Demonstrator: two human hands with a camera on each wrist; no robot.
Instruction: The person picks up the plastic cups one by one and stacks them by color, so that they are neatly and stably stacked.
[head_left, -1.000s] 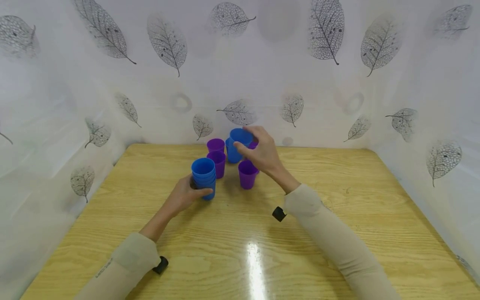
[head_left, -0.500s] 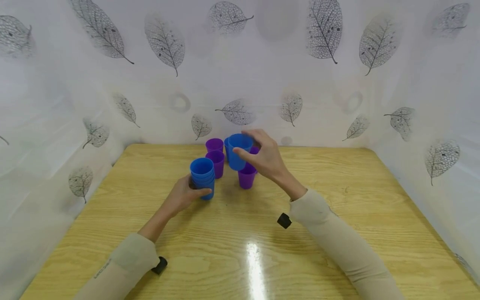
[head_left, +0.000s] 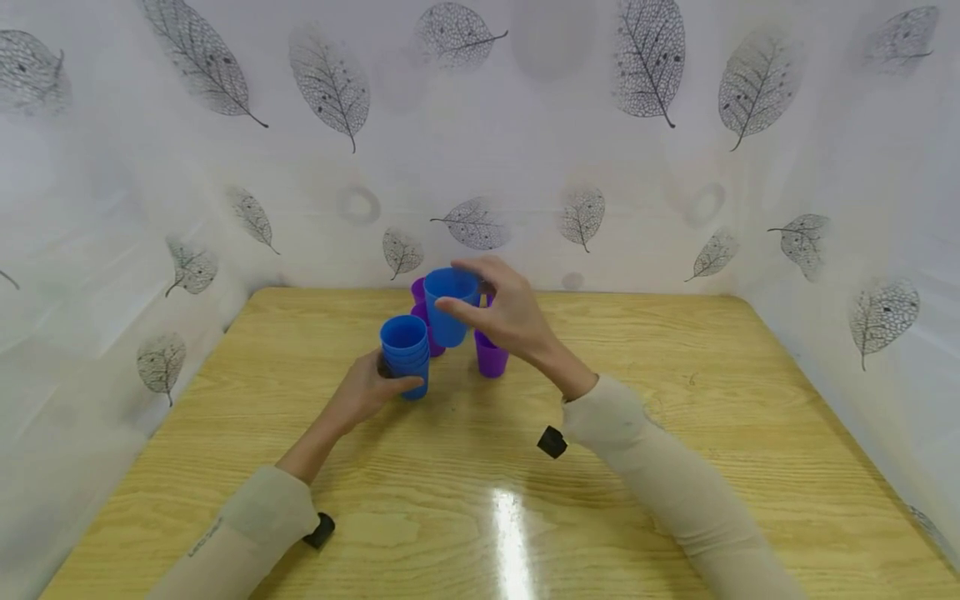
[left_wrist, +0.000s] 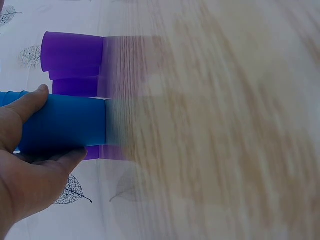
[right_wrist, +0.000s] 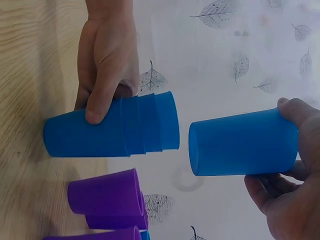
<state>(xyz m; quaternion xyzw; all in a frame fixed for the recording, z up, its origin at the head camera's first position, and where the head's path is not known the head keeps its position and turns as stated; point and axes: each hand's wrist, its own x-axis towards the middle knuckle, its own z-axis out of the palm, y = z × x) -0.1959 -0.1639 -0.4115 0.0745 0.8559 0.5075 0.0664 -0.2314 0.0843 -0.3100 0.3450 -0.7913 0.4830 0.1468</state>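
Observation:
My left hand (head_left: 370, 393) grips a stack of nested blue cups (head_left: 408, 360) standing upright on the table, thumb on the near side. In the left wrist view the lowest blue cup (left_wrist: 70, 122) stands with its base at the table. A single blue cup (head_left: 448, 323) is held up near its rim between the thumb and fingers of my right hand (head_left: 504, 310). In the right wrist view the base of that cup (right_wrist: 240, 145) is a small gap away from the top rim of the stack (right_wrist: 107, 132), roughly in line with it.
Purple cups stand behind: one (head_left: 491, 358) right of the stack, others (head_left: 436, 343) partly hidden by the raised cup. A sliver of blue (right_wrist: 145, 234) shows behind the purple cups. The wooden table (head_left: 615, 517) ends at a leaf-patterned white curtain (head_left: 525, 192).
My right hand has brought the single blue cup nearer and then left, from the back group toward the stack. My left hand and its stack have stayed in place.

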